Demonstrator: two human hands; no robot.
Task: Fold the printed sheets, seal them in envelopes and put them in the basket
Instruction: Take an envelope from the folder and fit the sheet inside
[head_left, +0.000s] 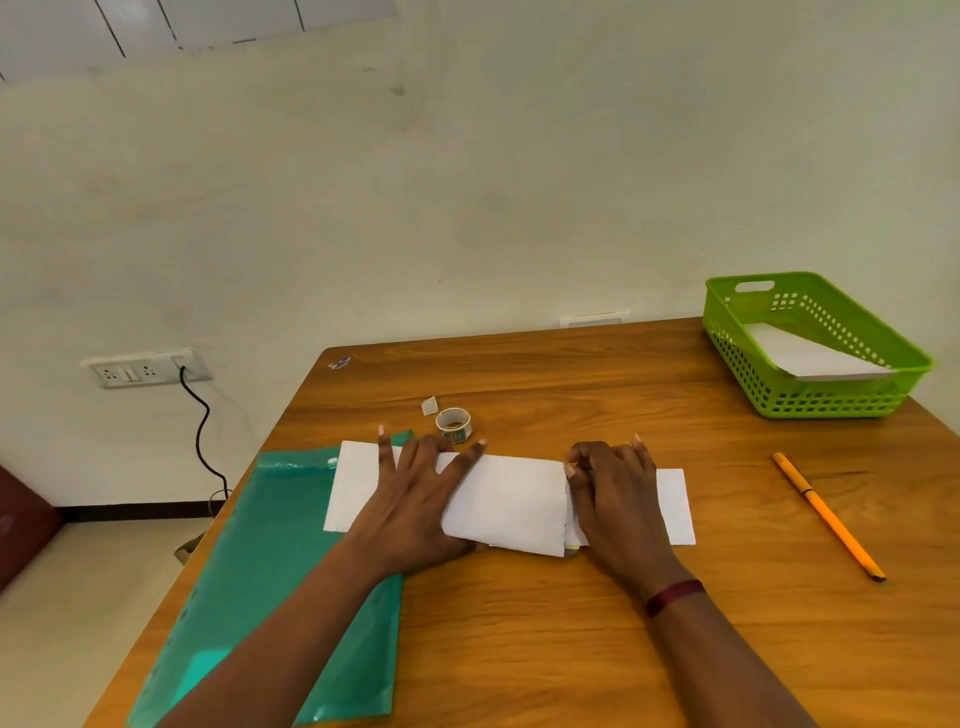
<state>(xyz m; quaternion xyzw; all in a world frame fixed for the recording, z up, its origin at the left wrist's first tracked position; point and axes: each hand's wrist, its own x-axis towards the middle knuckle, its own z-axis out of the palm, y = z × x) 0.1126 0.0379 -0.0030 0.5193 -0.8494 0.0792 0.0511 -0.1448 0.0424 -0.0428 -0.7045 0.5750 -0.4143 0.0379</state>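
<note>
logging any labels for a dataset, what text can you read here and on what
No text can be read.
Tape roll: a label on it, too small to read.
Scrap at the far table corner: coloured print, blurred.
Paper: no print shows on the faces in view.
Pencil: no lettering visible.

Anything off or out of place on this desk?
Nothing spilled or damaged. The envelope in the basket lies askew, one end propped up against the side wall. A small scrap sits loose beside the tape roll.
</note>
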